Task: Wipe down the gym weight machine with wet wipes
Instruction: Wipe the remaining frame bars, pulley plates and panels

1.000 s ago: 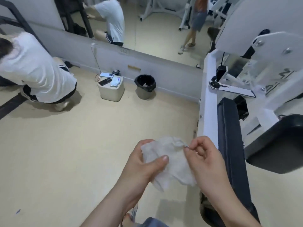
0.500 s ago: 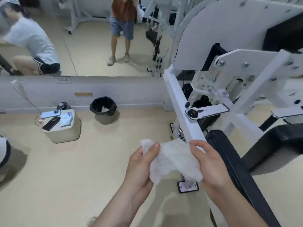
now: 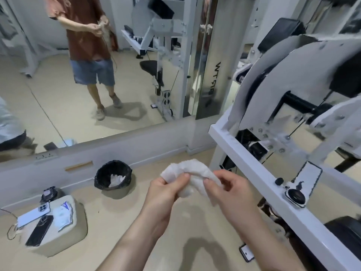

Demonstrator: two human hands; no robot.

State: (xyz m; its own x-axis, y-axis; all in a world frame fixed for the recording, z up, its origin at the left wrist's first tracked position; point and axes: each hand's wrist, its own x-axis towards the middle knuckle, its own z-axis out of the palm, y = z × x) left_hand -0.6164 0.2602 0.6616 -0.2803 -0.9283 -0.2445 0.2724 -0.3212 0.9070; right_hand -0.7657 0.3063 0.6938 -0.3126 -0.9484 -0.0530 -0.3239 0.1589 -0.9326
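Crumpled wipe point(image 3: 187, 168) partly behind fingers point(image 3: 180, 178)

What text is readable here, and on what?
"WTP18": vertical lettering on the upright panel beside the mirror; the last characters are uncertain.
Sticker on the machine frame: dark pictogram only, any print too small to read.
Packet on the stool: print blurred, unreadable.
Nothing else is legible.
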